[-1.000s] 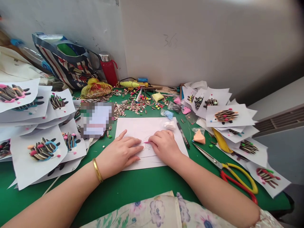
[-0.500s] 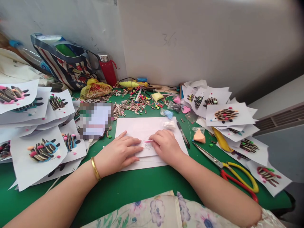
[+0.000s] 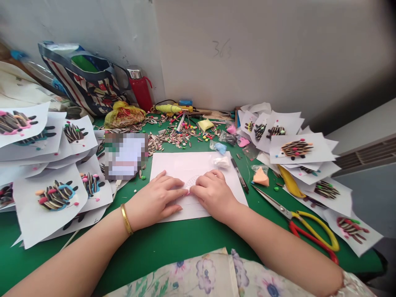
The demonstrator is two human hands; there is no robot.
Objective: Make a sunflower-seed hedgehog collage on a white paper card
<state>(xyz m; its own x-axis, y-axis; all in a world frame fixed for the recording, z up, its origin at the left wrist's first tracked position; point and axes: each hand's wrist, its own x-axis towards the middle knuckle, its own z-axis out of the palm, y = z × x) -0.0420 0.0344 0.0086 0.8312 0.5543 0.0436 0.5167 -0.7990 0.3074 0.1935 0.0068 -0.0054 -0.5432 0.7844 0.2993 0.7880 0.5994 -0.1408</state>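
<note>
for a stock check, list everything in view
table: one, green, beneath
paper: uncounted, white, centre
scrap: one, pink, over paper
seed pictures: many, multicoloured, both sides
seeds: many, dark, behind paper
bagged lumps: several, mixed, right
pen: one, black, paper's right
scissors: one, red-yellow, right
pixelated screen: one, whitish, left
flask: one, red, back left
tote: one, multicoloured, back left
bangle: one, gold, left wrist
left grip: one, bare, on paper
right grip: one, bare, on paper

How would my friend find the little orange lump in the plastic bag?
On the green table, find the white paper in the middle. Right of it, past the black pen, the bag sits near the scissors. Its lump is orange, unlike the nearby blue lump.
</note>
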